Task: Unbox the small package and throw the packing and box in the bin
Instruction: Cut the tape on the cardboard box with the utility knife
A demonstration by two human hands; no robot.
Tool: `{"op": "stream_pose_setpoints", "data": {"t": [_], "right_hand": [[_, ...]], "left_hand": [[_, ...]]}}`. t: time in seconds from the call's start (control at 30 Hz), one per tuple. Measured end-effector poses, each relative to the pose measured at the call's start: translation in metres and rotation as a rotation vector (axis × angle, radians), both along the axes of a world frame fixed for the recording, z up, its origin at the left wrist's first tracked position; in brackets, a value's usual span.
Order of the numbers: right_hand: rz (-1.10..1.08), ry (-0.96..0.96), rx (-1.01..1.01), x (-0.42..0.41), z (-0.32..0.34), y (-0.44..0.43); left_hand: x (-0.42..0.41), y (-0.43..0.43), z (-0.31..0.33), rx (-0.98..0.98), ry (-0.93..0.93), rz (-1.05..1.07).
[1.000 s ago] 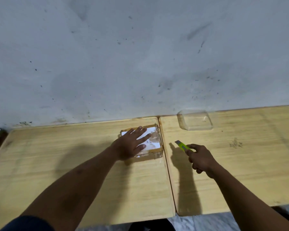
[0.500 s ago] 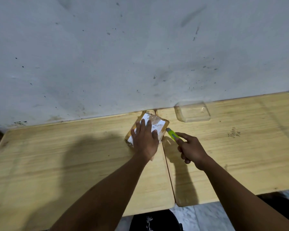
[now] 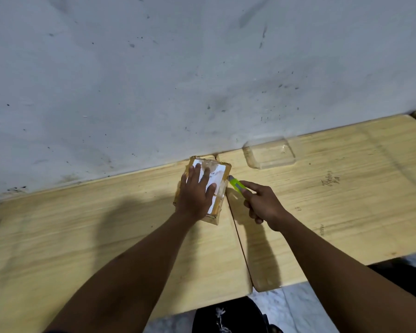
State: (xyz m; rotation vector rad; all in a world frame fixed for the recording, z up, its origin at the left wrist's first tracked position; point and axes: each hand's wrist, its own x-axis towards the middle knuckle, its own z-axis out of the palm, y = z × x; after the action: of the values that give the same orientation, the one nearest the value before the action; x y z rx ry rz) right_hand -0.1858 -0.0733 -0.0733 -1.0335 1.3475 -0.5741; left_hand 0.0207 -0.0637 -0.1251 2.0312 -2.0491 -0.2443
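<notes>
A small brown cardboard package (image 3: 220, 174) with a white label and clear tape lies on the left wooden table (image 3: 82, 231), close to the wall and the gap between the tables. My left hand (image 3: 196, 192) lies flat on top of it, fingers spread, pressing it down. My right hand (image 3: 262, 204) grips a yellow-green utility knife (image 3: 236, 185). The knife's tip touches the package's right edge near its far corner. No bin is in view.
A clear plastic tray (image 3: 269, 152) sits on the right wooden table (image 3: 346, 200) against the grey wall. A narrow gap runs between the two tables. Tiled floor and a dark garment show below the near edges.
My left hand turned the package from sideways to lengthwise and shifted onto its top. My right hand brought the knife leftward until its tip met the package's right edge.
</notes>
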Motion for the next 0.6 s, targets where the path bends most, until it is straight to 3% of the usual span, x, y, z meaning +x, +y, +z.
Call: {"op": "stream_pose_setpoints", "data": {"t": [0.2,0.6], "right_hand": [[0.053,0.04,0.007,0.0,0.005,-0.025],[0.136,0.036,-0.016,-0.009,0.003,-0.019]], "left_hand": [[-0.017,-0.008,0.0,0.04,0.074,0.158],[-0.019,-0.009,0.0,-0.011,0.068,0.172]]}}
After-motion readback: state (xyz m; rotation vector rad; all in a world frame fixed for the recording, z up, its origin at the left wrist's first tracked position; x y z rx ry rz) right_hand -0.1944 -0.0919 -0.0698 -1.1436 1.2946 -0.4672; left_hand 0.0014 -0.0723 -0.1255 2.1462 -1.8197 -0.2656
